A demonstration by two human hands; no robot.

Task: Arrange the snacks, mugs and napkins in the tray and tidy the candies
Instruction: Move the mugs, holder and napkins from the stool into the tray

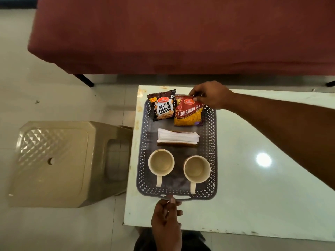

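A grey perforated tray (pixel 212 142) lies on the white table. At its far end a dark salted peanuts packet (pixel 163 107) leans beside a red and yellow aloo bhujia packet (pixel 188 115). My right hand (pixel 210 95) pinches the top edge of the aloo bhujia packet. A stack of white napkins (pixel 177 137) in a brown holder sits mid-tray. Two cream mugs (pixel 161 163) (pixel 197 169) stand at the near end, handles toward me. My left hand (pixel 166 214) grips the tray's near handle. No candies are in view.
The white table (pixel 253 178) has its left edge just beside the tray. A beige plastic stool (pixel 54 160) stands on the floor to the left. A maroon-covered bench or bed (pixel 181 33) spans the far side, on dark legs.
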